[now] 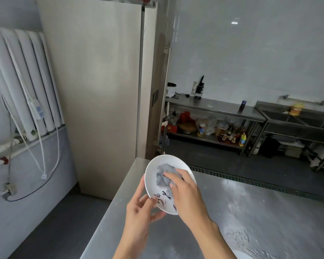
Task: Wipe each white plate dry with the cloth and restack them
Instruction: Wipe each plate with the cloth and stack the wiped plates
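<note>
Left hand (141, 208) grips the white plate (153, 184) by its lower rim, tilting its face up above the desk's (251, 212) far left corner — so the right hand (185, 195), closed on the grey cloth (164, 175), can press into its centre.

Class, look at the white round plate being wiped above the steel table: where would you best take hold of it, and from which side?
Grip the white round plate at its lower-left rim, coming from the left. It is tilted with its face up, and the right hand presses the grey cloth on that face, so only the rim is free; the left hand already pinches there.
</note>
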A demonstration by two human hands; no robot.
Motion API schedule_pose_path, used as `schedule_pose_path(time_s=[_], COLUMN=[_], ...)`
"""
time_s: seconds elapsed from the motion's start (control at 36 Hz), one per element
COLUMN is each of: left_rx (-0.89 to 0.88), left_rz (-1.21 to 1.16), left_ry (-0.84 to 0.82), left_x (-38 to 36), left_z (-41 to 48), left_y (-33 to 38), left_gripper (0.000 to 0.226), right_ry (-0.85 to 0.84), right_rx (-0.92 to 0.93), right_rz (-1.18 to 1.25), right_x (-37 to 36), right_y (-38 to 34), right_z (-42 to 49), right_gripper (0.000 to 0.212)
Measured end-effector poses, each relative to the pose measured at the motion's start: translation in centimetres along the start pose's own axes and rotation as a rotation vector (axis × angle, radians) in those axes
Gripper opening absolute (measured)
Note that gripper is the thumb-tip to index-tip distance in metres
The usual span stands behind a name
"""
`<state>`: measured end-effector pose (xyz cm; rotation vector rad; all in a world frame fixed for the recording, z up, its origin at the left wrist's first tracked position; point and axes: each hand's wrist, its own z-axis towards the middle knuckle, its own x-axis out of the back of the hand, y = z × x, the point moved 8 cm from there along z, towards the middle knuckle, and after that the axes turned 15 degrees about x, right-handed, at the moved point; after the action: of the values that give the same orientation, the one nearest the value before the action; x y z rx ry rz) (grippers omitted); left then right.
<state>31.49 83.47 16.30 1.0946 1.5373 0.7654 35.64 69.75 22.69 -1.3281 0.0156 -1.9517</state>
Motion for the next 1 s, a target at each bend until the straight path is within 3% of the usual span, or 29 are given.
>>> schedule_pose_path(time_s=[0.08,0.17,0.25,0.31,0.39,0.47,0.56,0.64,0.69,0.83,1.0], left_rx=[-0.035,-0.059,-0.063,-0.050,-0.021,0.008,0.033,0.067,0.086,0.140,0.163], left_rz=[-0.038,-0.080,-0.085,-0.081,-0.097,-0.121,-0.163,-0.230,-0.258,-0.249,-0.091], left_ry=[0.033,0.075,0.115,0.145,0.189,0.228,0.243,0.249,0.252,0.191,0.165], left_x=[0.2,1.2,2.1,2.4,3.2,4.2,4.8,5.0,4.8,3.2,3.2], left_z=[0.4,0.4,0.3,0.4,0.5,0.6,0.7,0.6,0.6,0.9,1.7], left_y=[1.2,1.9,2.0,1.5,0.8,0.3,-0.1,-0.6,-1.1,-1.8,-1.7], left_gripper=[0.064,0.067,0.069,0.068,0.067,0.064,0.064,0.064,0.062,0.059,0.053], right_ry=[-0.060,-0.085,-0.077,0.023,0.258,0.337,0.282,0.196,0.119,0.277,0.312], right_rx=[0.166,0.203,0.137,0.103,-0.050,-0.239,-0.322,-0.298,-0.282,-0.237,-0.205], right_rz=[0.026,-0.034,-0.111,-0.161,-0.046,0.047,0.083,0.300,0.373,0.328,0.268], right_x=[-0.3,-0.4,0.0,0.8,2.2,2.3,1.3,-0.5,-1.7,-2.0,-1.0], right_y=[-2.3,-2.2,-0.9,-0.1,1.9,4.6,5.7,5.0,4.0,3.1,3.2], right_z=[-0.4,-1.5,-2.0,-2.3,-3.3,-4.7,-5.9,-6.3,-6.2,-6.0,-5.4], right_gripper=[0.045,0.044,0.043,0.042,0.029,0.017,0.025,0.062,0.070,0.040,0.031])
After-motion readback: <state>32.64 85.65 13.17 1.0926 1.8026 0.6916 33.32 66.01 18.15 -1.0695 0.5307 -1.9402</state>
